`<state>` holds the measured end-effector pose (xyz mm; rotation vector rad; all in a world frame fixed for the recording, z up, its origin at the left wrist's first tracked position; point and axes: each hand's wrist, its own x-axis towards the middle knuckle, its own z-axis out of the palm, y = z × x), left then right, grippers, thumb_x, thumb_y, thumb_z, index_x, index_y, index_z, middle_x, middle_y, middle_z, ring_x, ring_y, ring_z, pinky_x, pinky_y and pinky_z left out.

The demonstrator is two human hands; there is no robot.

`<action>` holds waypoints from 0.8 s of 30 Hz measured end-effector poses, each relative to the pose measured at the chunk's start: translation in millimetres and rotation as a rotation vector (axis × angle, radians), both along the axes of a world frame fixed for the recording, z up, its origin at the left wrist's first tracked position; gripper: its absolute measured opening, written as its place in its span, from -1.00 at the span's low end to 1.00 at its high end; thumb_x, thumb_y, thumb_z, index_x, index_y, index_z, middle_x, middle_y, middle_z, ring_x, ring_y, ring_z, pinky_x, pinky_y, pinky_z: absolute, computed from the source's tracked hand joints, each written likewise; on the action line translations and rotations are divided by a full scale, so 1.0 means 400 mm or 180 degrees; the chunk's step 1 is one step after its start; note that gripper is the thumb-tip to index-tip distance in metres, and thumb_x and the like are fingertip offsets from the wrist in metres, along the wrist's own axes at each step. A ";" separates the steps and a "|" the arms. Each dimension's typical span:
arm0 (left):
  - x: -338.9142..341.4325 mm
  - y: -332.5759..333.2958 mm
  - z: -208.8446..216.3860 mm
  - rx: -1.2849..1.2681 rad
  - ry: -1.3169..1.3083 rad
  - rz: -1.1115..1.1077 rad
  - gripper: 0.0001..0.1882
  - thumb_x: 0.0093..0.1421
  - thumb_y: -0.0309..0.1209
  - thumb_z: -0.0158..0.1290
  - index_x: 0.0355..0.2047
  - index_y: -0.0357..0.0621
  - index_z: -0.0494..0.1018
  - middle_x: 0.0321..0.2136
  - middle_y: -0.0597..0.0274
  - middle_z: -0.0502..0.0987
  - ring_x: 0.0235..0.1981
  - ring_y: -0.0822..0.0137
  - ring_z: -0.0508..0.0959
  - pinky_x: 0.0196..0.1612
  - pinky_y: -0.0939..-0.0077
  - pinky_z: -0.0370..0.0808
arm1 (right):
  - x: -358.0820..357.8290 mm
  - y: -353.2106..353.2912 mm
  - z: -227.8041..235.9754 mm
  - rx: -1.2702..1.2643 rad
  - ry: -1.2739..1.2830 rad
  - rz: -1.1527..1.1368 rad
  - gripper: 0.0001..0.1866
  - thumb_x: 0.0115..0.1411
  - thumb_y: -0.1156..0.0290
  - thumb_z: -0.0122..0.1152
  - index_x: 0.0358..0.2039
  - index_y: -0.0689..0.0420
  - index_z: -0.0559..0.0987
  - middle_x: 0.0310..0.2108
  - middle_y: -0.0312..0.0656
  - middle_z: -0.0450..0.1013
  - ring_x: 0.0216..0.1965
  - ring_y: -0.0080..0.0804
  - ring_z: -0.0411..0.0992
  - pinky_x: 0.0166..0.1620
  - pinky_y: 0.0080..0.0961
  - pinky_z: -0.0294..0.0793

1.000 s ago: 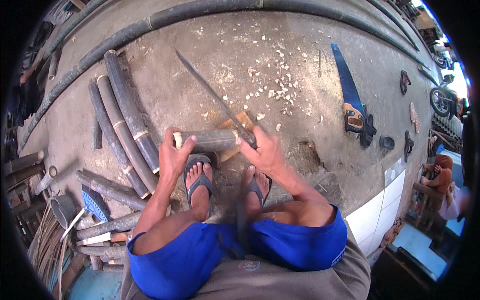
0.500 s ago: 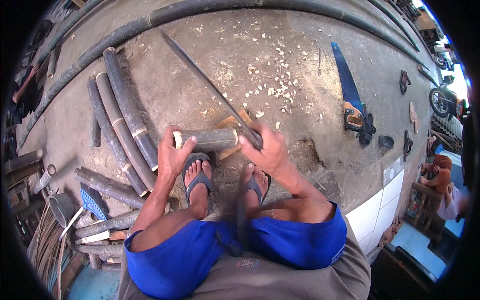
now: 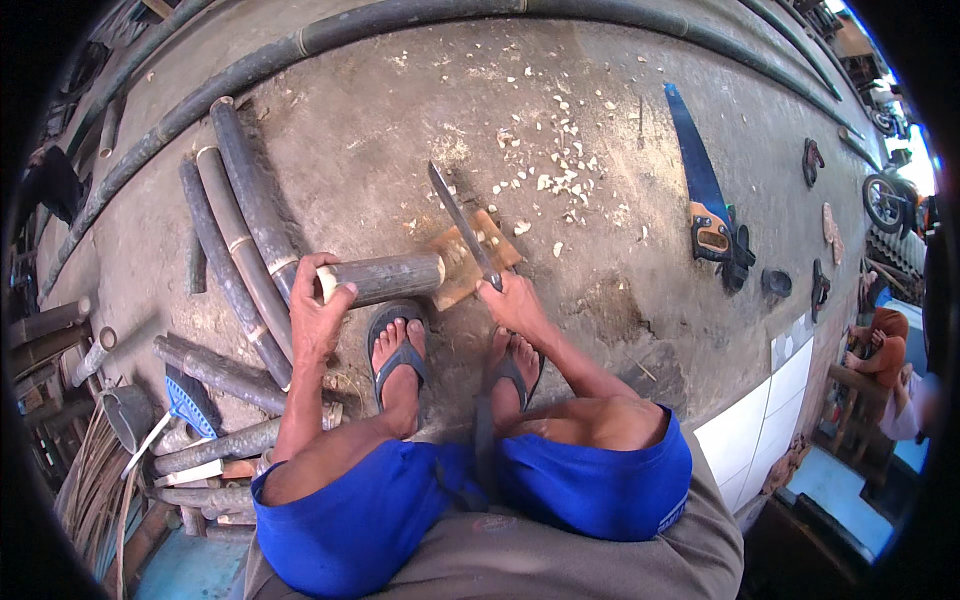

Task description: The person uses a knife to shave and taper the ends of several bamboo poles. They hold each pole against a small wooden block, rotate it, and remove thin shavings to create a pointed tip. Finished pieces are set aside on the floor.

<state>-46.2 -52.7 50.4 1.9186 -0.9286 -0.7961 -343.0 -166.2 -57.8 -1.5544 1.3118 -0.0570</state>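
Note:
My left hand is closed around the left end of a short bamboo section, which lies roughly level above my left foot. Its pale cut right end reaches the edge of a small wooden block on the ground. In my right hand is the handle of a machete; the dark blade points up and to the left, over the block. Blade and bamboo are apart. The right hand's fingers are wrapped round the handle and partly hidden.
Pale chips are scattered ahead. A handsaw lies at the right near dark sandals. Longer bamboo pieces lie at the left, with a blue broom head nearer me. A long bamboo pole crosses the far side. Other people sit at far right.
The machete has swung down and nearer, its tip now over the ground by the block. The bamboo has shifted left with my left hand, away from my right hand, uncovering more of the block.

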 end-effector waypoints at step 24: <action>-0.050 -0.057 -0.015 0.0197 -0.0471 0.0254 -0.67 0.19 -0.28 0.25 -0.16 -0.28 0.53 -0.31 -0.03 0.59 -0.24 0.17 0.58 -0.09 0.31 0.50 | 0.028 -0.013 0.103 -0.1058 0.0360 0.0790 -0.55 0.28 0.04 0.20 -0.28 0.27 0.56 -0.47 0.20 0.58 -0.40 0.21 0.60 -0.32 0.09 0.58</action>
